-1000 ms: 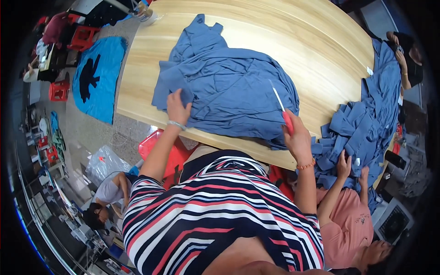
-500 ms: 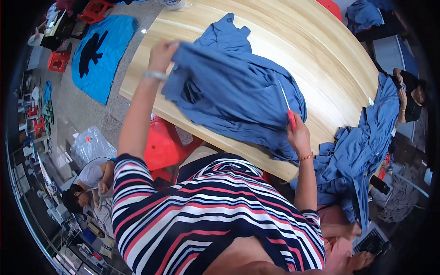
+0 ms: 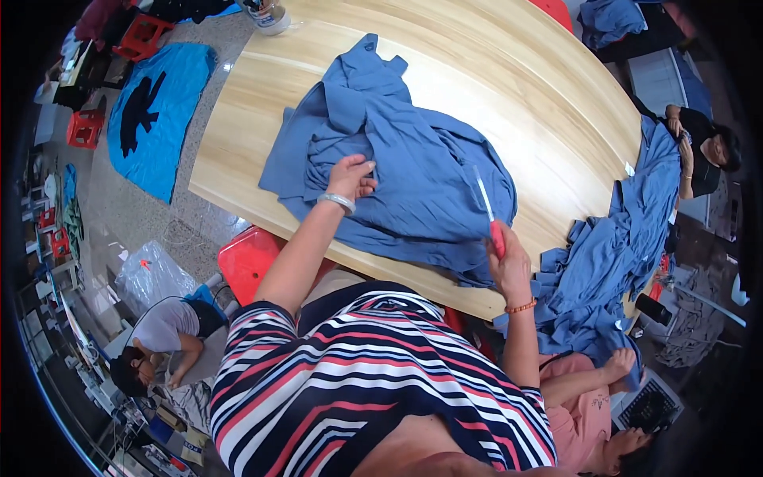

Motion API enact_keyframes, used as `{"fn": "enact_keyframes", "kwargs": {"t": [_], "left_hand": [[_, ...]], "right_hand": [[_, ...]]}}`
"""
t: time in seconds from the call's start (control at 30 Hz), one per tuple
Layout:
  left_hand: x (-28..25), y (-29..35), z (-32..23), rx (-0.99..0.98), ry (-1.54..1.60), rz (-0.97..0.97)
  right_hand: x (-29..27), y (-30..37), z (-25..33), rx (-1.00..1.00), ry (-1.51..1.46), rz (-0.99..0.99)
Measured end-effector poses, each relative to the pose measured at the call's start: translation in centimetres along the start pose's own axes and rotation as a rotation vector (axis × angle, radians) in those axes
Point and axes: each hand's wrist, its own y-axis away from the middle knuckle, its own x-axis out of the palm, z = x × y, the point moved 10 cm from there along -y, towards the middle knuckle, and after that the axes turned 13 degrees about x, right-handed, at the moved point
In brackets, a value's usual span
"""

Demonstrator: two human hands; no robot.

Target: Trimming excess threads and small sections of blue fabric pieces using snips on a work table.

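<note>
Blue cloth makes up the garment (image 3: 429,175), spread in loose folds near the middle of the surface (image 3: 524,103), close to its near edge. Of the hands, the left (image 3: 351,176) is over the garment's left part, fingers half curled (I cannot tell whether they pinch any fabric). The right (image 3: 510,261) is wrapped around the red handle of a thin tool (image 3: 497,236), its pale shaft pointing away over the garment's right side. Further right, a heap (image 3: 600,258) of similar blue cloth covers the surface's edge, with a co-worker in pink (image 3: 584,409) at its near end and another in black (image 3: 703,168) beyond. A jar (image 3: 273,17) stands far left; a red stool (image 3: 246,262) is near left. On the floor farther left lies a blue sheet (image 3: 176,91) bearing a black piece (image 3: 137,121).
</note>
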Motion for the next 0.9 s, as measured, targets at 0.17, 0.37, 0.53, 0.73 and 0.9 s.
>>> {"fn": "enact_keyframes", "kwargs": {"t": [0.17,0.37,0.53,0.73,0.9], "left_hand": [[2.4,-0.5,2.3,-0.338,0.321,0.196],[2.1,0.5,3.9,-0.394,0.607,0.182],[2.3,-0.6,3.2,-0.163,0.463,0.07],[1.3,-2.9,3.1,0.04,0.396,-0.043],[1.0,-3.2,3.4,0.067,0.407,-0.056]], "right_hand": [[2.9,1.7,5.5,-0.215,0.017,0.221],[5.1,2.8,7.5,-0.339,0.11,0.261],[6.2,2.0,8.1,-0.337,0.166,0.3],[6.1,1.1,11.4,-0.336,0.277,0.314],[8.0,-2.7,14.2,-0.356,0.25,0.197]]}}
